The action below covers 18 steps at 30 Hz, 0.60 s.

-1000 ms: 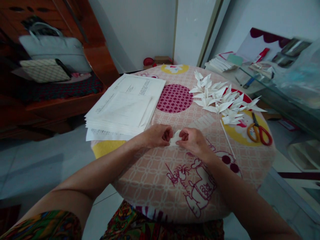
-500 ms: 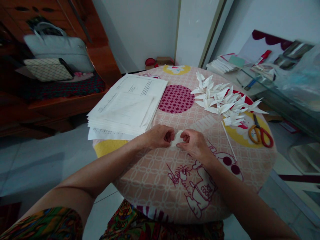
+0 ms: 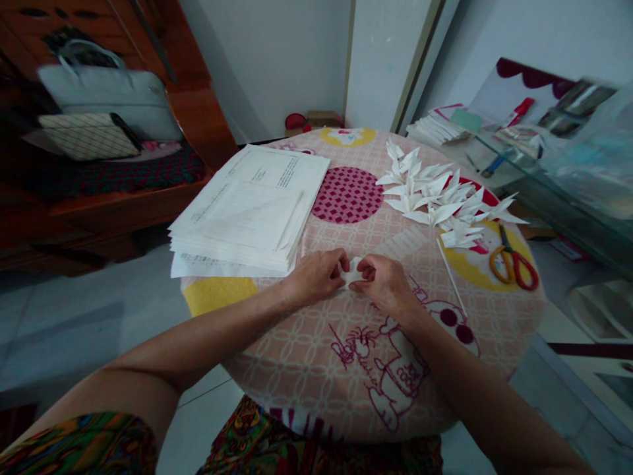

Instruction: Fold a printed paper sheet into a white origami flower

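Note:
Between my two hands is a small piece of white paper, partly covered by the fingers, so its folds are hard to make out. My left hand pinches its left side with curled fingers. My right hand grips the right side between thumb and fingertips. Both hands rest low over the patterned tablecloth. Just beyond them lies a pale paper strip. Several white folded paper cranes are heaped at the back right.
A stack of printed paper sheets lies at the left of the round table. On the right are scissors with orange and red handles and a thin white stick. A glass shelf with clutter borders the table's right side.
My left hand has shifted slightly right and closer to my right hand, covering more of the paper. My right hand stays almost in place.

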Tool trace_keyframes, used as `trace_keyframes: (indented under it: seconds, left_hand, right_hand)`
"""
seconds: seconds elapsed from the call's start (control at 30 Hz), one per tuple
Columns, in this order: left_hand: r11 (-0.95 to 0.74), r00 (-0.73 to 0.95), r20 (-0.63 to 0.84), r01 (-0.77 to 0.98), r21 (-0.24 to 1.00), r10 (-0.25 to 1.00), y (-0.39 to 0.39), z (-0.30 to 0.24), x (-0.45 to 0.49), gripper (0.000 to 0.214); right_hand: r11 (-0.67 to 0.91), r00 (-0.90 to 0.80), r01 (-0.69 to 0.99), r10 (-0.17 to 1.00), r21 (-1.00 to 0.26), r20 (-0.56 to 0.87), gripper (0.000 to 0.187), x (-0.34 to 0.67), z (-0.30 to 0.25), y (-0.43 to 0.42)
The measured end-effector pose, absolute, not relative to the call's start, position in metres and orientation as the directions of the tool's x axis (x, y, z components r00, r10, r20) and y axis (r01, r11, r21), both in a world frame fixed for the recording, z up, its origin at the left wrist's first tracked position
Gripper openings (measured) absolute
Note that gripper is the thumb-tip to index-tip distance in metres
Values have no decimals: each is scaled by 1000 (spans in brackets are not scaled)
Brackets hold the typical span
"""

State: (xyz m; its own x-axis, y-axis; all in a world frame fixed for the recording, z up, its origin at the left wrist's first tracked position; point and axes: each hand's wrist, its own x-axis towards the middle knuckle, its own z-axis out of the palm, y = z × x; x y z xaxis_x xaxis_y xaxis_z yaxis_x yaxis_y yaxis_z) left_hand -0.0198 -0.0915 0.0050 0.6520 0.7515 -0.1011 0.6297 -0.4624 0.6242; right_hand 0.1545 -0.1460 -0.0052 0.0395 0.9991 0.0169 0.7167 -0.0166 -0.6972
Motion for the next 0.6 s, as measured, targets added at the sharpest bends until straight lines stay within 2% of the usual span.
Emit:
trace_keyframes:
  seconds: [0.33,0.6]
  left_hand:
    - [-547,686,-78,639,541,724,-96,0,-20,31]
    - [-540,688,-85,634,553,721,-95,1,-19,32]
  right_hand:
    - [-42,35,717,999,-695,-24,24,153,-1,-146]
    - [-22,24,797,1000,-604,-6,19,144,0,-147]
